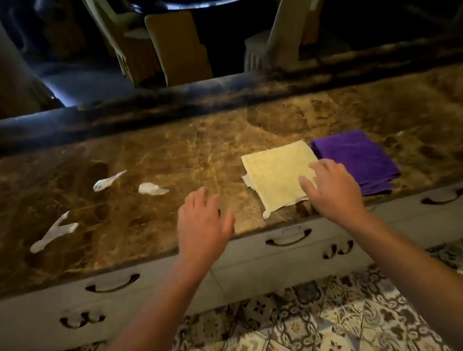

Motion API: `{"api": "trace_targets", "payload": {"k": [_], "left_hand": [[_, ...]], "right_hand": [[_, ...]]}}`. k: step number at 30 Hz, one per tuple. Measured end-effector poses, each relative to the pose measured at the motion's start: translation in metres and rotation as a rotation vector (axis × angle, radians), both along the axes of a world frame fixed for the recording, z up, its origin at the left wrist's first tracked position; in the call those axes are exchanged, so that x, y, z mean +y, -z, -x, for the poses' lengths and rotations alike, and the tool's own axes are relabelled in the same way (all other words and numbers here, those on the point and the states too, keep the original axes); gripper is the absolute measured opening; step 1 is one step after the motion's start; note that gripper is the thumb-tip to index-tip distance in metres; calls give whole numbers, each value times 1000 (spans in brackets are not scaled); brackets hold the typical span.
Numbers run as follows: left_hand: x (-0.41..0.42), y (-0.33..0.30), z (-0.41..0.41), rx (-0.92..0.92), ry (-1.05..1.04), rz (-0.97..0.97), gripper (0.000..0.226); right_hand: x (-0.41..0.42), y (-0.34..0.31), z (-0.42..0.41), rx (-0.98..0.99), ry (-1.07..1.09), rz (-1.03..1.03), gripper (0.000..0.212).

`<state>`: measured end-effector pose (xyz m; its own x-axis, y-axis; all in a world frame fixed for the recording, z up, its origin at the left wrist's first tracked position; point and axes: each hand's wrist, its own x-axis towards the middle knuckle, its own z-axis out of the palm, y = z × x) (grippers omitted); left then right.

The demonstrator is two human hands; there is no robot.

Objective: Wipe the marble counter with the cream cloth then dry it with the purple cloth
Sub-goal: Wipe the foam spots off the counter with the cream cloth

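Observation:
The brown marble counter (162,155) runs across the view. A cream cloth (277,174) lies flat on it near the front edge, right of centre. Beside it on the right, touching or nearly touching, lies a folded purple cloth (355,158). My right hand (330,188) hovers over the cream cloth's near right corner with its fingers spread, holding nothing. Left of the cream cloth, over bare marble, my left hand (200,218) is also open and holds nothing. Three white smears (152,189) mark the counter's left half.
A raised dark marble ledge (213,94) bounds the counter's far side. Below the front edge are white drawers with dark handles (288,238). Chairs (176,46) and a round table stand beyond the ledge. Patterned floor tiles (305,328) lie under me.

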<state>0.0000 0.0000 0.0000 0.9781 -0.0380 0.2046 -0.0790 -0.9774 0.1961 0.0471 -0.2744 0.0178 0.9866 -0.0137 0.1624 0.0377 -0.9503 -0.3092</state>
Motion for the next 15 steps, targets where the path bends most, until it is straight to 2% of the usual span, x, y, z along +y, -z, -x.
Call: {"api": "trace_targets", "payload": {"k": [4,9,13,15], "left_hand": [[-47,-11,-68,181,-17,-47,69],[-76,9,-104,256,-97,-23,80],[-89,10,-119,324,-128,-23,67],[-94,13,-125,395,-135,65,59]], "right_hand": [[4,-8,-54,157,119,168,60],[2,11,-83,308,228,155,67],[2,13,-91,357,259,118,62],[1,12,-94,392,275,71,54]]}}
